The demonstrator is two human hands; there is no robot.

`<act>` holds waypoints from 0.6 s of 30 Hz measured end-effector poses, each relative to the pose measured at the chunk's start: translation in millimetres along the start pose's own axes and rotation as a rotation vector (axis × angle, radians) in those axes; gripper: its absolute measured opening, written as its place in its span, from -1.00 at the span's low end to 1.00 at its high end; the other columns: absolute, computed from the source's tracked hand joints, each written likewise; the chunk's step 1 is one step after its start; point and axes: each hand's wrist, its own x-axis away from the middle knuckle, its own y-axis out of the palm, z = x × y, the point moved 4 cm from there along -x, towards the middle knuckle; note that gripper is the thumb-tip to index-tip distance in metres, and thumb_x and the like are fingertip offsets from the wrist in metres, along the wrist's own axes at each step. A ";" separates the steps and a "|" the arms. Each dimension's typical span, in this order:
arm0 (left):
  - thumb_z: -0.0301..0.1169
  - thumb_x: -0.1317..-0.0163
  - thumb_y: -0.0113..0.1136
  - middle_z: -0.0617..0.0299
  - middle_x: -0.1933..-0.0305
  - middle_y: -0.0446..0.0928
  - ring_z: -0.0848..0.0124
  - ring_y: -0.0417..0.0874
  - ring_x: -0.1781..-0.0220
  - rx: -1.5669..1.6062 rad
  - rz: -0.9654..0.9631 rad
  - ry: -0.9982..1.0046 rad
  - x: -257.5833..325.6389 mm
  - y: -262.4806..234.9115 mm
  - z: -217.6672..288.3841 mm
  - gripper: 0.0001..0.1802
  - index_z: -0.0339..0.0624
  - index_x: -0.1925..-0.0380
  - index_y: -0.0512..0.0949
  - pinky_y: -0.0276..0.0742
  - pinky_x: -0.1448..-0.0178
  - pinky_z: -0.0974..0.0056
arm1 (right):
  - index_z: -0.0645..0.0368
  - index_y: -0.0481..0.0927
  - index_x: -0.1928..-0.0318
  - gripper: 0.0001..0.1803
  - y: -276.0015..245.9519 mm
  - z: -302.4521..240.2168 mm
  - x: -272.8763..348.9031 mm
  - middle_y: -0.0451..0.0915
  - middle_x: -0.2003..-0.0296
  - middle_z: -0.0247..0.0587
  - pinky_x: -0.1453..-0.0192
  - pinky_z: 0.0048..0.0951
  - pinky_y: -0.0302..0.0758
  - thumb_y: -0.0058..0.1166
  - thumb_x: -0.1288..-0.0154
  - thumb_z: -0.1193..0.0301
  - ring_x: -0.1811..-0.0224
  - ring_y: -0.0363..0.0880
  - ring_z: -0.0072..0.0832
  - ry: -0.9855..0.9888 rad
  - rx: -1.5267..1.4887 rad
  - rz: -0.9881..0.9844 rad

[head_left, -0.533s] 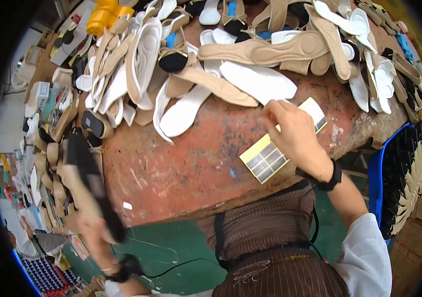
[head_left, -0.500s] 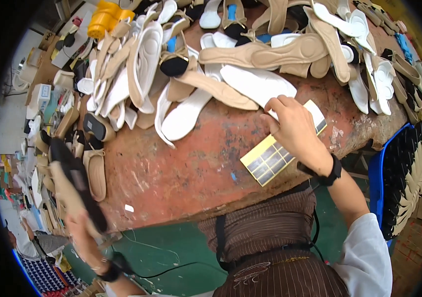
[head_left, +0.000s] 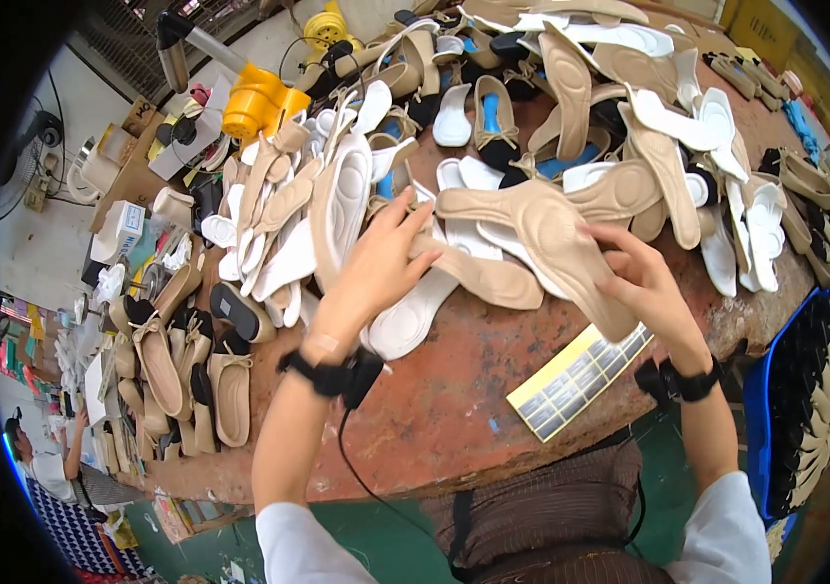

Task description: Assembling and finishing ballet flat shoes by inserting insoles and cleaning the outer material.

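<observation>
My right hand (head_left: 644, 282) grips a beige padded insole (head_left: 556, 238) by its edge, lifted at the front of a heap of insoles and shoes. To the left, my left hand (head_left: 376, 261) reaches over the heap with fingers apart, close to a bow-trimmed flat shoe (head_left: 391, 183) with a blue lining. Whether the fingertips touch that shoe I cannot tell. Under and beside this hand lie another beige insole (head_left: 488, 277) and a white insole (head_left: 405, 319). A yellow-edged sheet of silver labels (head_left: 576, 384) lies on the table below my right hand.
Beige flats (head_left: 160, 365) stand in rows at the table's left end. Behind the heap is a yellow cup-shaped machine part (head_left: 261, 102). A blue-rimmed bin (head_left: 775, 389) of black and beige pieces stands at the right. The worn red tabletop (head_left: 415, 419) ends before my apron.
My left hand has left the shoe at the table's left end and moved right, over the heap. A beige insole is now raised in my right hand. The view has shifted too.
</observation>
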 end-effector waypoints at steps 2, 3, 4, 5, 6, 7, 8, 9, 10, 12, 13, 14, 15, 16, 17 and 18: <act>-0.30 -0.27 0.27 -0.22 -0.44 0.29 -0.16 0.36 -0.41 -0.151 -0.012 -0.023 -39.0 25.5 -9.1 -0.39 -0.28 -0.30 0.41 0.32 -0.46 0.01 | 0.29 0.50 -0.28 -0.47 -16.0 -5.7 22.1 0.64 -0.09 -0.13 -0.24 -0.47 0.45 0.01 -0.27 0.58 -0.10 0.60 -0.47 0.029 -0.285 0.036; -0.35 -0.25 0.27 -0.21 -0.44 0.30 -0.17 0.37 -0.40 -0.174 0.007 -0.035 -53.6 34.7 -16.5 -0.41 -0.29 -0.28 0.43 0.33 -0.45 0.00 | 0.36 0.54 -0.23 -0.52 -22.5 -4.4 35.3 0.59 -0.18 -0.05 -0.34 -0.44 0.43 0.03 -0.30 0.53 -0.20 0.57 -0.42 0.056 -0.436 0.042; -0.35 -0.25 0.27 -0.21 -0.44 0.30 -0.17 0.37 -0.40 -0.174 0.016 -0.018 -69.8 45.2 -23.5 -0.41 -0.29 -0.28 0.43 0.33 -0.45 0.00 | 0.38 0.48 -0.28 -0.45 -26.6 0.9 49.4 0.60 -0.15 0.05 -0.30 -0.35 0.50 0.07 -0.30 0.42 -0.15 0.62 -0.26 0.039 -0.629 0.032; -0.41 -0.22 0.26 -0.21 -0.44 0.30 -0.15 0.37 -0.40 -0.204 0.053 0.035 -86.5 55.3 -27.3 -0.41 -0.29 -0.27 0.43 0.33 -0.45 0.01 | 0.38 0.51 -0.24 -0.41 -27.5 -4.8 63.8 0.62 -0.07 0.13 -0.15 -0.19 0.61 0.16 -0.31 0.23 -0.07 0.66 -0.16 0.071 -0.721 0.021; -0.46 -0.18 0.25 -0.20 -0.43 0.31 -0.14 0.37 -0.41 -0.239 0.088 0.081 -101.4 61.4 -26.5 -0.41 -0.28 -0.26 0.44 0.34 -0.45 0.01 | 0.38 0.51 -0.20 -0.37 -29.6 5.1 75.1 0.63 -0.04 0.17 -0.03 -0.12 0.65 0.21 -0.29 0.14 -0.02 0.68 -0.11 0.125 -0.783 0.119; -0.58 -0.11 0.19 -0.18 -0.43 0.31 -0.11 0.34 -0.45 -0.132 -0.033 0.037 -129.2 71.5 -1.2 -0.37 -0.30 -0.27 0.42 0.32 -0.48 0.03 | 0.39 0.52 -0.17 -0.32 -38.5 17.1 91.2 0.64 0.00 0.21 0.08 -0.06 0.68 0.25 -0.27 0.05 0.02 0.69 -0.07 0.179 -0.825 0.243; -0.58 -0.11 0.17 -0.18 -0.43 0.31 -0.09 0.32 -0.47 -0.175 0.010 0.127 -143.4 82.6 -6.2 -0.37 -0.30 -0.28 0.41 0.34 -0.46 0.00 | 0.39 0.56 -0.08 -0.36 -34.4 21.6 101.9 0.66 0.09 0.17 0.19 -0.11 0.66 0.29 -0.26 0.05 0.12 0.70 -0.10 0.079 -0.884 0.242; -0.58 -0.12 0.15 -0.17 -0.44 0.31 -0.06 0.30 -0.50 -0.220 0.050 0.213 -155.5 92.2 -13.3 -0.37 -0.31 -0.28 0.40 0.35 -0.45 -0.03 | 0.39 0.60 0.00 -0.39 -28.6 26.5 112.3 0.68 0.19 0.13 0.29 -0.16 0.65 0.32 -0.25 0.04 0.21 0.71 -0.13 -0.019 -0.943 0.236; -0.57 -0.07 0.20 -0.17 -0.42 0.32 -0.06 0.29 -0.50 -0.313 0.013 0.206 -175.8 104.5 -7.4 -0.28 -0.29 -0.33 0.34 0.40 -0.42 0.00 | 0.40 0.62 0.08 -0.42 -28.4 32.0 127.2 0.67 0.28 0.04 0.34 -0.23 0.60 0.34 -0.25 0.06 0.32 0.68 -0.22 0.077 -0.912 0.294; -0.58 0.02 0.24 -0.18 -0.38 0.35 -0.08 0.31 -0.48 -0.307 -0.066 0.129 -200.9 119.3 -10.0 -0.18 -0.30 -0.35 0.29 0.40 -0.43 0.03 | 0.42 0.67 0.20 -0.47 -30.5 41.3 147.3 0.63 0.45 -0.13 0.40 -0.35 0.52 0.38 -0.23 0.08 0.48 0.60 -0.39 0.205 -0.824 0.306; -0.59 0.11 0.28 -0.20 -0.35 0.37 -0.10 0.32 -0.46 -0.294 -0.182 0.050 -206.7 129.1 -10.4 -0.09 -0.32 -0.38 0.24 0.41 -0.44 0.05 | 0.42 0.69 0.26 -0.48 -28.7 45.8 155.9 0.60 0.52 -0.22 0.41 -0.40 0.49 0.40 -0.21 0.09 0.53 0.55 -0.48 0.252 -0.774 0.274; -0.58 0.17 0.31 -0.22 -0.28 0.40 -0.13 0.46 -0.32 -0.182 -0.306 -0.102 -213.5 127.6 -9.1 -0.05 -0.28 -0.37 0.25 0.47 -0.37 0.01 | 0.44 0.71 0.23 -0.49 -29.1 52.1 160.1 0.66 0.46 -0.24 0.37 -0.46 0.48 0.45 -0.16 0.14 0.46 0.58 -0.54 0.256 -0.759 0.373; -0.48 0.18 0.34 -0.18 -0.16 0.49 -0.12 0.58 -0.16 -0.208 -0.220 -0.036 -218.8 130.9 -17.1 -0.06 -0.21 -0.36 0.28 0.54 -0.26 0.00 | 0.43 0.71 0.19 -0.58 -30.4 54.8 161.7 0.71 0.36 -0.19 0.25 -0.51 0.52 0.45 -0.18 0.26 0.36 0.63 -0.53 0.237 -0.789 0.414; -0.42 0.17 0.35 -0.16 -0.11 0.54 -0.11 0.60 -0.14 -0.286 -0.221 -0.018 -220.2 127.4 -11.6 -0.06 -0.17 -0.36 0.29 0.56 -0.21 0.00 | 0.44 0.71 0.18 -0.62 -33.3 59.9 164.8 0.72 0.32 -0.17 0.18 -0.51 0.54 0.41 -0.21 0.30 0.32 0.64 -0.52 0.263 -0.812 0.407; -0.35 0.16 0.35 -0.13 -0.05 0.58 -0.09 0.62 -0.12 -0.370 -0.223 -0.004 -218.1 115.6 -4.6 -0.07 -0.13 -0.36 0.31 0.59 -0.17 -0.01 | 0.44 0.71 0.18 -0.67 -33.7 65.6 166.0 0.73 0.28 -0.15 0.12 -0.50 0.56 0.37 -0.24 0.35 0.28 0.66 -0.52 0.288 -0.843 0.392; -0.29 0.15 0.35 -0.10 -0.02 0.61 -0.06 0.63 -0.12 -0.384 -0.273 -0.134 -211.8 102.1 -5.9 -0.06 -0.10 -0.37 0.31 0.59 -0.15 -0.01 | 0.44 0.71 0.18 -0.67 -32.7 69.2 164.2 0.73 0.28 -0.15 0.12 -0.50 0.56 0.37 -0.24 0.35 0.28 0.66 -0.52 0.296 -0.865 0.397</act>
